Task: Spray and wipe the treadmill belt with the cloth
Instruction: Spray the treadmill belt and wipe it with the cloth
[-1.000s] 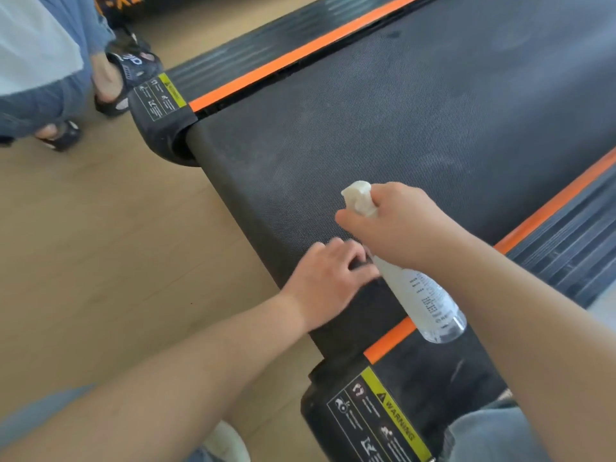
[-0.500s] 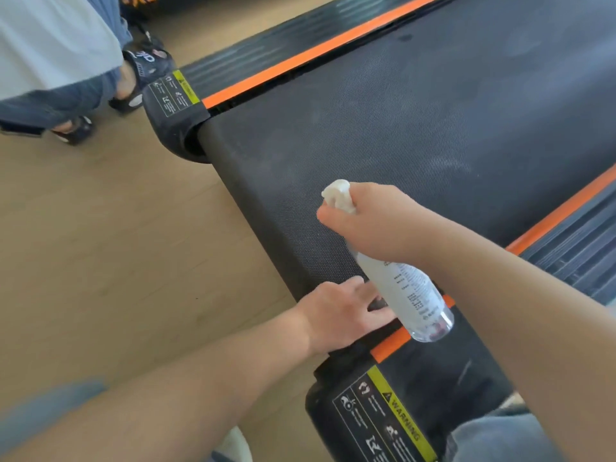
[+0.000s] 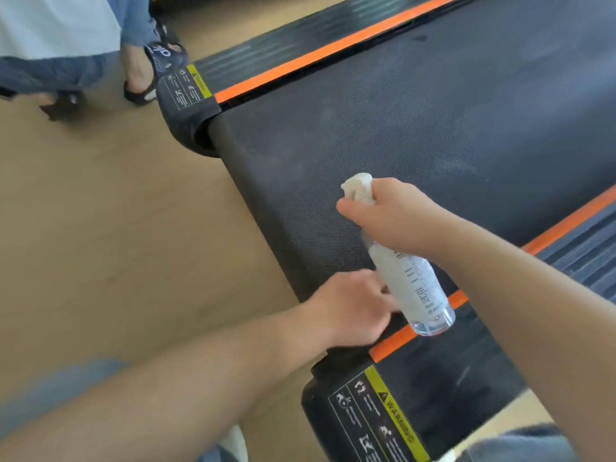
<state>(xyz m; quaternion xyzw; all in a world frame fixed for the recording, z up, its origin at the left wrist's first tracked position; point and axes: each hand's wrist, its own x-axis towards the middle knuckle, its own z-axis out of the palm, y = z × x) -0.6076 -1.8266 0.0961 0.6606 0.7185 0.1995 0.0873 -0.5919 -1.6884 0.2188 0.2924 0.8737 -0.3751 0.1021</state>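
The black textured treadmill belt (image 3: 433,128) runs from the middle to the upper right. My right hand (image 3: 396,215) is closed around the neck of a clear spray bottle (image 3: 413,288) with a white nozzle. It holds the bottle tilted above the belt's rear end, with the nozzle facing left. My left hand (image 3: 346,311) lies blurred on the belt's near rear corner, just left of the bottle's base. Its fingers are stretched out, partly behind the bottle. No cloth is visible in either hand or anywhere on the belt.
Orange-striped side rails (image 3: 333,48) flank the belt. Black end caps with warning labels sit at the near corner (image 3: 376,418) and the far corner (image 3: 186,95). Another person's sandalled feet (image 3: 146,78) stand beside the far cap. Wooden floor (image 3: 116,211) lies to the left.
My left hand has slid along the belt's rear edge toward the near corner. The bottle has stayed over the belt, and the view has shifted slightly.
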